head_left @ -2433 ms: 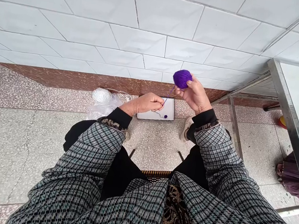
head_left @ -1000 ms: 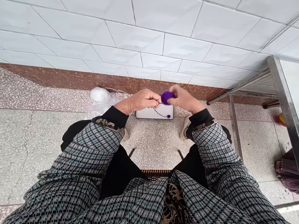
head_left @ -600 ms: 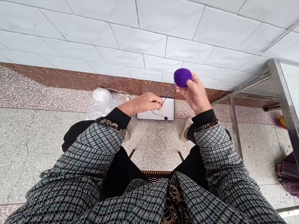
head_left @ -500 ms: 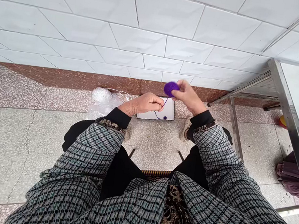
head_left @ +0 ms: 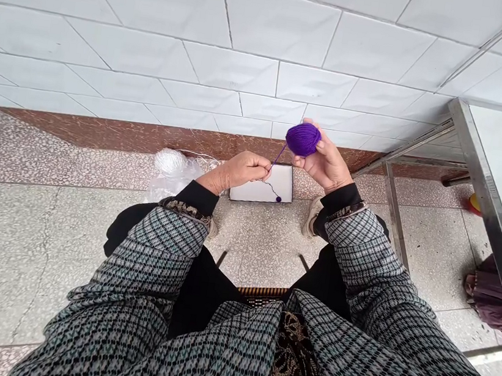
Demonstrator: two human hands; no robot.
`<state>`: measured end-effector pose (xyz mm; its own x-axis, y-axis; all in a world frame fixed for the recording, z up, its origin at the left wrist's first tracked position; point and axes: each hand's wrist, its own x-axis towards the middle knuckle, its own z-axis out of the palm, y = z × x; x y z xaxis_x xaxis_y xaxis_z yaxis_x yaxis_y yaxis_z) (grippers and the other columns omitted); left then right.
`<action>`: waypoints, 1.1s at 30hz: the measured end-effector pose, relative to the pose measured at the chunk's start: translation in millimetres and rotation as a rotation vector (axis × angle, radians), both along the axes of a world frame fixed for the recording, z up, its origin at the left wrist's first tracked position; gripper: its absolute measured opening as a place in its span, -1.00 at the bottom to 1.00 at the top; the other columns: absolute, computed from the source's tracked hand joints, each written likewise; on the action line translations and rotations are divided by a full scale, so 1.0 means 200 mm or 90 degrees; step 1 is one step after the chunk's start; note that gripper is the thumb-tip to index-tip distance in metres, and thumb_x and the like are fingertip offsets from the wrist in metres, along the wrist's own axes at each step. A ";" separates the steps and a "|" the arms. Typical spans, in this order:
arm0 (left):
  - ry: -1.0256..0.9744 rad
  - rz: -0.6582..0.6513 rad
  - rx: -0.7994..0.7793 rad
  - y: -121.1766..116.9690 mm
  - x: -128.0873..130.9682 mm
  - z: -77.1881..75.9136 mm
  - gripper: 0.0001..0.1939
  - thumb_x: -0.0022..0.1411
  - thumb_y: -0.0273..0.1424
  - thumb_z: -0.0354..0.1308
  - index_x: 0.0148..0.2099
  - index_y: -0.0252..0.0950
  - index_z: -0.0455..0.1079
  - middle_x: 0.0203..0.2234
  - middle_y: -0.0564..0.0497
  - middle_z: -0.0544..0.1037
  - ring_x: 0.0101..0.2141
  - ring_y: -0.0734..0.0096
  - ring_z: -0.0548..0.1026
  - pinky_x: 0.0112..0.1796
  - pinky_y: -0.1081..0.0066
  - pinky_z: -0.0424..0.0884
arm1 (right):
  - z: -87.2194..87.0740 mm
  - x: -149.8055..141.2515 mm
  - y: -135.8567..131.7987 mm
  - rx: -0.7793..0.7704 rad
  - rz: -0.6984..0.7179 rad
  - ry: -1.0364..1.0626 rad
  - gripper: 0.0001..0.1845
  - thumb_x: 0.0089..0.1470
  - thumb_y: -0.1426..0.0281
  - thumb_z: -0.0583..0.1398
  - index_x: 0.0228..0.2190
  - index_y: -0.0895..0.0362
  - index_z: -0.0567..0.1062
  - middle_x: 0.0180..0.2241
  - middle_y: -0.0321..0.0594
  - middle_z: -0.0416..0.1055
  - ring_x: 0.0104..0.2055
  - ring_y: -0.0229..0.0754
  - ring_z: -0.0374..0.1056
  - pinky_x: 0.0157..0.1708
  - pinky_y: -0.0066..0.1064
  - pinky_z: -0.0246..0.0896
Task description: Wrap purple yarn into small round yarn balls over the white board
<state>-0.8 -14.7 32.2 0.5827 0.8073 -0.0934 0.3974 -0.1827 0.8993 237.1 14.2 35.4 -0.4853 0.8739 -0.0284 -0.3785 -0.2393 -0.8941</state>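
A purple ball of yarn (head_left: 302, 139) is held up in my right hand (head_left: 326, 161), the fingers around its right side and underneath. From the ball a taut purple strand (head_left: 279, 155) runs down to my left hand (head_left: 244, 170), which pinches it between thumb and fingers. Below my hands a shallow white box (head_left: 250, 194) with a dark rim lies on the floor. In it sits a small dark purple ball (head_left: 278, 199), from which a thin wavy strand goes up toward my left hand.
White yarn (head_left: 170, 161) in a clear plastic bag (head_left: 165, 188) lies on the floor left of the box. A tiled wall (head_left: 234, 68) rises just ahead. On the right stands a metal-framed table (head_left: 468, 155), with purple cloth (head_left: 491, 293) and a yellow-red object (head_left: 475, 204) by it.
My right hand has swung the yarn ball down toward my left hand and back up, turning it. My left hand has stayed nearly in place, keeping its pinch on the strand.
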 end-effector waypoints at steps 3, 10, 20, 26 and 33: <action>0.021 -0.015 -0.005 -0.01 0.03 -0.01 -0.83 0.10 -0.41 0.03 -0.52 -0.28 0.33 -0.64 0.13 0.30 -0.54 0.52 0.24 -0.43 0.44 0.16 | 0.00 -0.02 0.00 -0.013 -0.066 0.011 -0.09 -0.06 -0.03 0.50 0.20 -0.01 0.31 -0.08 -0.18 0.42 -0.24 -0.22 0.46 -0.33 -0.40 0.48; 0.039 -0.105 0.022 -0.03 0.06 -0.02 -0.80 0.11 -0.37 0.04 -0.53 -0.28 0.31 -0.63 0.13 0.29 -0.53 0.51 0.24 -0.40 0.43 0.16 | -0.06 -0.02 0.04 0.026 -0.141 -0.229 -0.46 0.05 0.26 0.40 -0.02 0.03 0.30 -0.16 -0.23 0.41 -0.27 -0.23 0.36 -0.34 -0.40 0.37; -0.002 0.023 0.039 0.01 -0.02 -0.01 -0.84 0.09 -0.39 0.05 -0.50 -0.28 0.36 -0.62 0.12 0.36 -0.51 0.49 0.30 -0.40 0.44 0.21 | 0.03 0.01 -0.04 0.089 0.355 -0.146 -0.37 -0.11 0.29 0.43 -0.04 0.11 0.32 -0.08 -0.16 0.40 -0.24 -0.25 0.38 -0.29 -0.38 0.40; -0.003 0.002 -0.004 0.00 0.03 -0.03 -0.82 0.11 -0.43 0.04 -0.53 -0.28 0.31 -0.65 0.13 0.30 -0.56 0.52 0.26 -0.44 0.47 0.18 | 0.03 0.00 -0.02 0.029 0.037 -0.072 -0.25 -0.07 0.01 0.45 -0.01 0.02 0.25 -0.15 -0.22 0.38 -0.18 -0.21 0.43 -0.24 -0.37 0.45; 0.021 -0.088 -0.015 -0.02 0.04 -0.01 -0.83 0.10 -0.41 0.06 -0.51 -0.29 0.37 -0.64 0.12 0.33 -0.57 0.52 0.26 -0.44 0.46 0.17 | -0.06 -0.07 0.00 0.102 -0.056 -0.434 -0.55 -0.03 0.42 0.37 -0.20 0.05 0.24 -0.26 -0.29 0.35 -0.31 -0.26 0.32 -0.34 -0.41 0.33</action>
